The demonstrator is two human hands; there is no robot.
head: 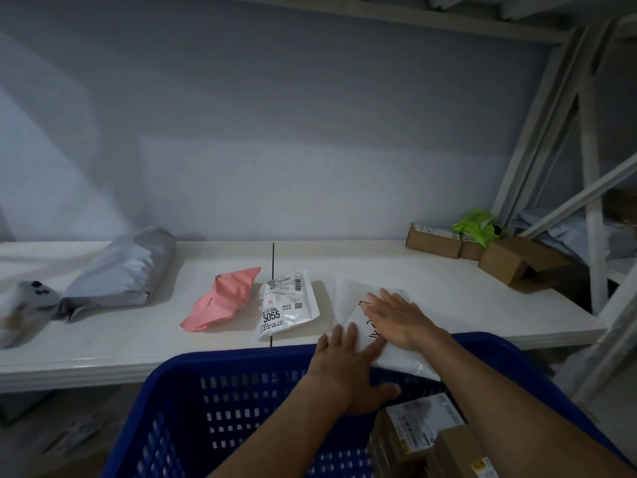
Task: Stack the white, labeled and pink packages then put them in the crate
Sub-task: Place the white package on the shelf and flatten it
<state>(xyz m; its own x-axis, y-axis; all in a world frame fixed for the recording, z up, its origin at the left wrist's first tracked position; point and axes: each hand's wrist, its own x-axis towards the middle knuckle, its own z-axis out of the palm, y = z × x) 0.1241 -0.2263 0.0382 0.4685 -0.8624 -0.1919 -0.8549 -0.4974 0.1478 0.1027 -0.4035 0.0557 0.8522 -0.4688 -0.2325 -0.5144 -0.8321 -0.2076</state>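
White plastic wraps the white package (pixel 351 298), which lies on the pale shelf (pixel 103 353) at lower right of centre, its near end sticking out over the shelf edge above the blue crate (pixel 179 391). Both hands are on it. The right hand (pixel 396 317) lies flat on top with its fingers spread, covering part of some black handwriting. The left hand (pixel 344 367) is also opened out, its fingers laid on the package's near left side and its thumb stretched out below the overhanging end; neither hand is closed around anything.

Just left of the white package, apart from it, lies the labeled package (pixel 287 305), a clear-white bag with a printed shipping label reading 5055. Beside that, further left, is the crumpled pink package (pixel 222 298), its corner close to the labeled one.

At the left of the frame a large grey mailer bag (pixel 117 270) rests on the shelf, with blurred items beyond it at the edge. In the upper right of the shelf sit several brown cardboard boxes (pixel 510 262) and a bright green bag (pixel 477 225), next to a white metal rack frame (pixel 589 167). The crate fills the bottom of the frame and holds labelled cardboard cartons (pixel 424 426) in its lower right corner.
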